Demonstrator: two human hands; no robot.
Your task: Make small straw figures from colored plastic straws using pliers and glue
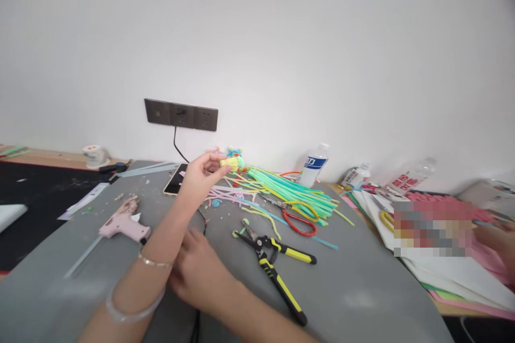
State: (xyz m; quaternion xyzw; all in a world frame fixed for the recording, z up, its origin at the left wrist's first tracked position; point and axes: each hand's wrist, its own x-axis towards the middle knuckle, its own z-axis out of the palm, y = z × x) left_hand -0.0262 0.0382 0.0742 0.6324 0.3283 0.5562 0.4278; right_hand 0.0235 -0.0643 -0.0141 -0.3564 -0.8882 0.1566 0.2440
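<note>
My left hand (206, 174) is raised over the back of the grey table, its thumb and fingers pinching a small yellow and mint-green fuzzy craft piece (232, 163). Lower down, my right hand (199, 268) crosses close to my left forearm. Its fingers are blurred and partly hidden behind that forearm, so I cannot make out a grip. To its right lie black and yellow wire-stripping pliers (277, 257) with their handles spread. A pink hot glue gun (126, 222) lies left of my forearm, with a clear glue stick (82, 258) sticking out of it.
Green and yellow pipe cleaners (295, 193) lie in a bundle by red and yellow scissors (300, 217). A bottle (313, 166) stands at the wall. Behind my left hand is a phone (174, 182). Another person's hand (497, 241) appears at far right over paper sheets (454, 273).
</note>
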